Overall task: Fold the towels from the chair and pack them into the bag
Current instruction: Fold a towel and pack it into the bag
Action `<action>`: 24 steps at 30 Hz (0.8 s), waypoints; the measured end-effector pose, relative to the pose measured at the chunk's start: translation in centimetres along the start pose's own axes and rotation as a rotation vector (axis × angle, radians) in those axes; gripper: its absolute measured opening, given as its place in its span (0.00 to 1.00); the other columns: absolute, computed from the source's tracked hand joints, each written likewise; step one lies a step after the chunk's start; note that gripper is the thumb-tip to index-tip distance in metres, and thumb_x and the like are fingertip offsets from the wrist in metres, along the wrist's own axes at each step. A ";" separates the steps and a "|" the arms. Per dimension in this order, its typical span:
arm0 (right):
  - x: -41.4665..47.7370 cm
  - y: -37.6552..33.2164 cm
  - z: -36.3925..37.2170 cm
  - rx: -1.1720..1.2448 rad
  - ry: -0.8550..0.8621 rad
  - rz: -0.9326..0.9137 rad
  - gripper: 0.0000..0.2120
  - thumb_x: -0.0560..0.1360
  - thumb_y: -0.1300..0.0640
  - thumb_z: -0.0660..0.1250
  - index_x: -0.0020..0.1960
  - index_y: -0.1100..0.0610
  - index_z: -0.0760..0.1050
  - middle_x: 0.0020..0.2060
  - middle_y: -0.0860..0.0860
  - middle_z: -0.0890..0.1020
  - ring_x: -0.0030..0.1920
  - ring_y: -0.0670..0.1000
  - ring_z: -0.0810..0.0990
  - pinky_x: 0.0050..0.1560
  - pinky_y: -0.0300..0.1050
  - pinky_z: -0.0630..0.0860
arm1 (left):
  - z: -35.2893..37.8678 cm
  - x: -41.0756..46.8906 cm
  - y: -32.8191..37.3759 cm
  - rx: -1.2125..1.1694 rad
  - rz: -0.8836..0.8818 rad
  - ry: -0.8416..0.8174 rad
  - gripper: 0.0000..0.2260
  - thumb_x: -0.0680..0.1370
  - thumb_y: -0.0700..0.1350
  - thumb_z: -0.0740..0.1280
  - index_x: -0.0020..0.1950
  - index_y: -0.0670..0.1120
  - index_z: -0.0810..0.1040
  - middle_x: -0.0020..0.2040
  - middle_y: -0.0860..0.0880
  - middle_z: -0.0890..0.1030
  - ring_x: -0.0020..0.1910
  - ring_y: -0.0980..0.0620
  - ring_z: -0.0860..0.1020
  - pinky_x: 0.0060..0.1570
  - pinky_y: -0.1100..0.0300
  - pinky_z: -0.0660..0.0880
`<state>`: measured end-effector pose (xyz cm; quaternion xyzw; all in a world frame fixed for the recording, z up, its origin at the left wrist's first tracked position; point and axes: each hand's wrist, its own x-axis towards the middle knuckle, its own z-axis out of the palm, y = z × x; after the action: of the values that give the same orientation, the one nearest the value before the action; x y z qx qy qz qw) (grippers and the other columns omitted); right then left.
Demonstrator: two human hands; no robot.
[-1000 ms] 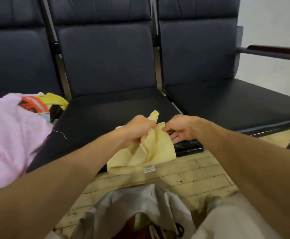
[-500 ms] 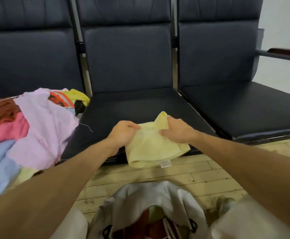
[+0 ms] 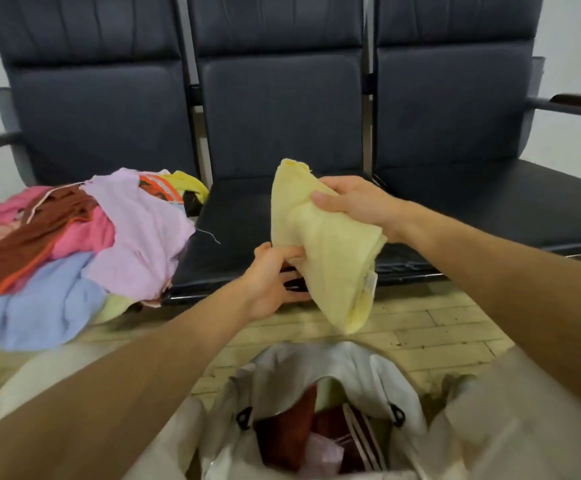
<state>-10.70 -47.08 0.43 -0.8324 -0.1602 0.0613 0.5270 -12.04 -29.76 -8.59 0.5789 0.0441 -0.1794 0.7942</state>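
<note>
In the head view, we see the towel (image 3: 323, 251) has come up off the seat (image 3: 240, 216), where half a second ago it lay being folded. Our right hand (image 3: 351, 202) now grips the bundle near its top, and our left hand (image 3: 271, 282) pinches its lower edge. It hangs folded above the open bag (image 3: 351, 358), so we judge packing comes next. The pile (image 3: 109, 230) waits on the left chair.
</note>
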 end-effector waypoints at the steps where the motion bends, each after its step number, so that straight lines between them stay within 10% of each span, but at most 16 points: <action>1: -0.7 0.0 0.1 0.021 -0.016 0.019 0.10 0.80 0.52 0.62 0.59 0.52 0.76 0.52 0.51 0.83 0.50 0.51 0.83 0.49 0.46 0.80 | -0.3 -0.8 -0.6 -0.056 -0.031 -0.072 0.33 0.70 0.40 0.72 0.72 0.51 0.62 0.66 0.40 0.72 0.59 0.39 0.76 0.47 0.40 0.78; 12: -5.4 7.9 2.8 0.145 -0.186 0.352 0.11 0.79 0.54 0.64 0.59 0.56 0.78 0.54 0.55 0.84 0.53 0.56 0.84 0.52 0.51 0.80 | -3.7 -4.4 -9.4 -0.152 -0.147 -0.052 0.21 0.74 0.37 0.68 0.67 0.45 0.73 0.59 0.44 0.82 0.57 0.44 0.80 0.56 0.48 0.78; 16: -5.8 11.9 4.2 -0.155 -0.147 0.441 0.11 0.79 0.54 0.65 0.58 0.59 0.78 0.53 0.55 0.83 0.53 0.55 0.83 0.53 0.51 0.80 | -4.3 -3.6 -12.4 0.123 -0.330 0.068 0.17 0.76 0.42 0.69 0.64 0.43 0.74 0.53 0.45 0.81 0.47 0.47 0.80 0.35 0.56 0.79; 20: -6.0 17.2 5.5 -0.672 -0.245 0.446 0.20 0.80 0.52 0.62 0.68 0.61 0.71 0.65 0.54 0.75 0.63 0.56 0.75 0.60 0.47 0.71 | -4.6 -2.4 -16.0 0.286 -0.413 0.043 0.15 0.75 0.41 0.71 0.61 0.44 0.74 0.52 0.46 0.81 0.50 0.48 0.80 0.47 0.51 0.80; 24: -6.6 22.2 7.4 -0.700 -0.351 0.468 0.23 0.81 0.53 0.61 0.74 0.60 0.64 0.70 0.54 0.69 0.71 0.56 0.67 0.63 0.42 0.65 | -4.6 -1.7 -19.3 0.363 -0.594 -0.119 0.22 0.74 0.42 0.73 0.67 0.44 0.72 0.61 0.45 0.79 0.58 0.44 0.78 0.56 0.46 0.78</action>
<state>-14.40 -51.68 -23.15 -0.9512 -0.0657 0.2610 0.1510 -19.47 -30.14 -27.07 0.6610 0.1315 -0.4411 0.5926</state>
